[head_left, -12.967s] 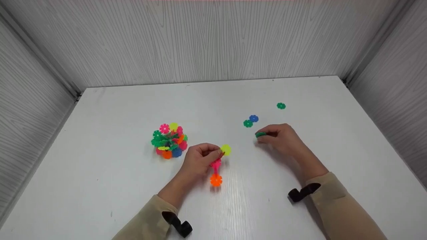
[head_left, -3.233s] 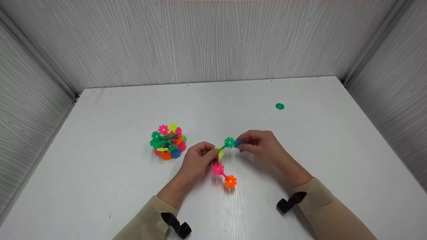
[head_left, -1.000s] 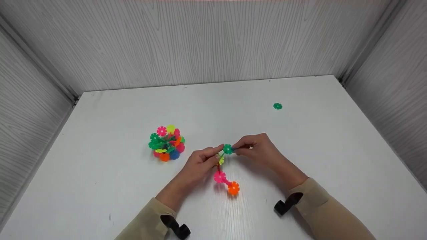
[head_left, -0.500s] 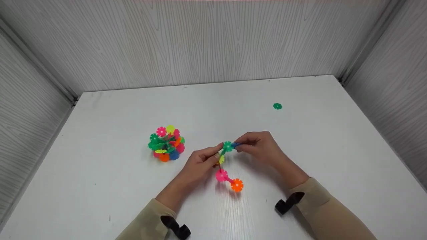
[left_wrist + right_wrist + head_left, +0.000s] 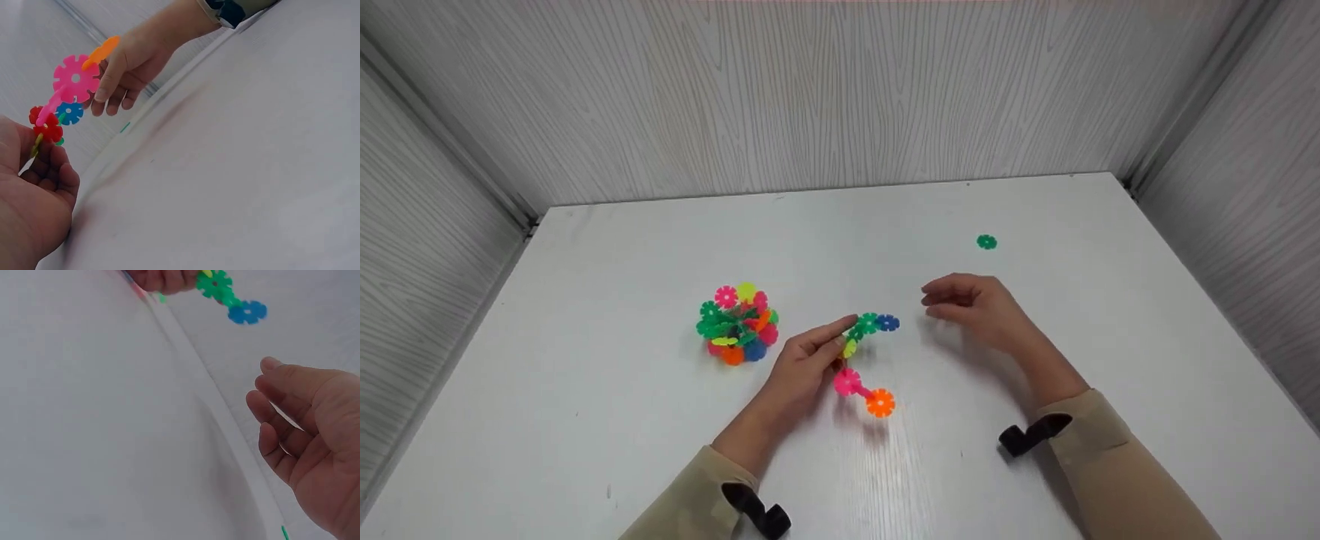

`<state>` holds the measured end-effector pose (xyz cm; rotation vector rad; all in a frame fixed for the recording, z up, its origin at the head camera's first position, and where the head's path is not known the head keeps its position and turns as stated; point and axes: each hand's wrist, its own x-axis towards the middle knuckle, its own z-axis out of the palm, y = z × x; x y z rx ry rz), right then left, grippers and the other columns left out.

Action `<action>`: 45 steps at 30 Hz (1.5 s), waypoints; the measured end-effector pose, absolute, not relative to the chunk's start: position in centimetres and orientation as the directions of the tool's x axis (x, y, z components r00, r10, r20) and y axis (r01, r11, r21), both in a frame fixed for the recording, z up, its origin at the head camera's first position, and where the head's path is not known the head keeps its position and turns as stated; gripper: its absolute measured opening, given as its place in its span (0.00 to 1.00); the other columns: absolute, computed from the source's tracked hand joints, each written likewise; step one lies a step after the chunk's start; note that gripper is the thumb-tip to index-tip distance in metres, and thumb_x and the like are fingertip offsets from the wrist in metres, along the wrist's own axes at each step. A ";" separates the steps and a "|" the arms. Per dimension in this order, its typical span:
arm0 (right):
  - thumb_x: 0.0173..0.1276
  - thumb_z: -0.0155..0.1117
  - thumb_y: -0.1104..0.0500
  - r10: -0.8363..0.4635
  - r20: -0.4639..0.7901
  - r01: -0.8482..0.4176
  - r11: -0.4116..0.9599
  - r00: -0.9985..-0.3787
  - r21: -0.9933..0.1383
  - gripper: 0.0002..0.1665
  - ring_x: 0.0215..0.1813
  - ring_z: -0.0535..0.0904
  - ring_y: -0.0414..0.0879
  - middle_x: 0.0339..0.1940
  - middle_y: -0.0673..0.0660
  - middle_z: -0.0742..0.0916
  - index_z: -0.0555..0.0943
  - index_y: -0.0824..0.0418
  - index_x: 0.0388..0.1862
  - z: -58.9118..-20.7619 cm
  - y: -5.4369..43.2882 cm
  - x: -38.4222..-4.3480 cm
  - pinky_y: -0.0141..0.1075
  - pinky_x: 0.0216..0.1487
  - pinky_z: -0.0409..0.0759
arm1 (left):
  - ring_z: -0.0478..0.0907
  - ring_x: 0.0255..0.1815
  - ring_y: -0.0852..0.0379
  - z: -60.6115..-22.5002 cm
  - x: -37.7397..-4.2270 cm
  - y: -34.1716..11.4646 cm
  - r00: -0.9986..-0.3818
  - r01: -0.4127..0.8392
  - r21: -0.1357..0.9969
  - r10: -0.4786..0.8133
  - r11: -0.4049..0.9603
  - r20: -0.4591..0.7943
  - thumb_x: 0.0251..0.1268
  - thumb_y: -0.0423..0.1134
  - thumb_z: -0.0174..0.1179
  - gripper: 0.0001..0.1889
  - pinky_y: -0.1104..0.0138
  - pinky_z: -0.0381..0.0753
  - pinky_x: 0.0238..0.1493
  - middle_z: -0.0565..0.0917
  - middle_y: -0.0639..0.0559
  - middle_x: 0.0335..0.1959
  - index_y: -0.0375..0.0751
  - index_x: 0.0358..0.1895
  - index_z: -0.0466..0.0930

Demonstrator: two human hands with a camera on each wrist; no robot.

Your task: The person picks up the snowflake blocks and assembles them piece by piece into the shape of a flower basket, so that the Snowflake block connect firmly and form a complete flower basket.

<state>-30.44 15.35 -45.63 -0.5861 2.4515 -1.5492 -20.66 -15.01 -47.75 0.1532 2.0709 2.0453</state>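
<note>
My left hand pinches a chain of notched plastic snowflake discs above the table. A blue disc forms the chain's far end, joined to a green disc. Beside the fingertips sits a yellow disc; lower down hang a pink disc and an orange disc. A red disc shows near the thumb in the left wrist view. To the right of the chain my right hand hovers with loosely bent fingers, holding nothing, apart from the blue disc.
A ball-shaped cluster of joined discs in many colours sits left of the left hand. One loose green disc lies on the white table at the back right. Grey wood-grain panels enclose the table's back and sides.
The blue and green discs, earlier loose on the table, are now on the chain. In the last half second my right hand has let go of the blue disc and moved right.
</note>
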 end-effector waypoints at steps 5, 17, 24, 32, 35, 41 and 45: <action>0.74 0.73 0.60 -0.275 0.099 -0.203 0.384 -0.956 -0.901 0.20 0.54 0.85 0.41 0.54 0.58 0.91 0.85 0.66 0.62 -45.0 19.5 -33.7 0.28 0.49 0.82 | 0.66 0.79 0.51 -47.8 -20.6 -14.9 -0.968 -0.097 0.995 0.229 0.014 -0.098 0.87 0.40 0.51 0.21 0.63 0.79 0.68 0.75 0.56 0.76 0.57 0.76 0.77; 0.77 0.69 0.59 -0.108 -0.021 -0.035 0.491 -0.994 -0.870 0.22 0.67 0.73 0.49 0.65 0.60 0.84 0.82 0.63 0.67 -45.3 23.6 -39.4 0.42 0.67 0.70 | 0.67 0.79 0.49 -47.9 -20.9 -15.0 -0.968 -0.128 0.992 0.219 -0.014 -0.121 0.86 0.40 0.52 0.20 0.63 0.79 0.68 0.76 0.54 0.75 0.56 0.74 0.79; 0.78 0.67 0.57 -0.085 -0.152 0.089 0.504 -0.985 -0.859 0.30 0.78 0.66 0.55 0.75 0.60 0.75 0.76 0.56 0.76 -46.1 23.5 -40.4 0.51 0.78 0.66 | 0.65 0.79 0.49 -48.0 -20.9 -15.1 -0.965 -0.120 0.993 0.233 0.006 -0.119 0.86 0.40 0.52 0.21 0.63 0.79 0.68 0.76 0.54 0.75 0.55 0.75 0.78; 0.80 0.64 0.61 -0.136 -0.147 0.044 0.573 -0.980 -0.819 0.30 0.83 0.62 0.58 0.79 0.62 0.74 0.73 0.60 0.78 -46.7 22.9 -40.9 0.53 0.83 0.58 | 0.65 0.80 0.49 -47.8 -20.9 -14.8 -0.959 -0.143 0.990 0.249 -0.013 -0.136 0.86 0.40 0.52 0.20 0.62 0.79 0.68 0.76 0.54 0.75 0.55 0.74 0.79; 0.80 0.63 0.63 -0.145 -0.121 0.015 0.578 -0.982 -0.816 0.25 0.79 0.67 0.58 0.74 0.62 0.78 0.76 0.61 0.74 -46.8 22.8 -40.8 0.52 0.81 0.61 | 0.66 0.79 0.49 -47.8 -21.0 -14.9 -0.959 -0.138 0.990 0.249 -0.006 -0.132 0.86 0.40 0.52 0.20 0.62 0.79 0.68 0.76 0.54 0.75 0.55 0.74 0.79; 0.77 0.66 0.62 -0.170 -0.083 -0.034 0.590 -0.982 -0.807 0.22 0.60 0.72 0.54 0.60 0.63 0.80 0.80 0.62 0.68 -47.1 22.9 -40.3 0.45 0.65 0.71 | 0.66 0.78 0.50 -47.7 -21.1 -14.9 -0.960 -0.131 0.991 0.249 -0.006 -0.125 0.86 0.39 0.52 0.21 0.63 0.79 0.67 0.76 0.54 0.75 0.56 0.74 0.79; 0.75 0.70 0.59 -0.185 -0.083 -0.048 0.610 -0.979 -0.791 0.21 0.56 0.72 0.52 0.57 0.61 0.81 0.82 0.61 0.65 -46.9 22.5 -39.6 0.40 0.58 0.74 | 0.68 0.77 0.50 -47.6 -21.3 -15.0 -0.962 -0.117 0.993 0.247 -0.004 -0.112 0.86 0.38 0.52 0.21 0.64 0.79 0.67 0.75 0.54 0.76 0.55 0.75 0.78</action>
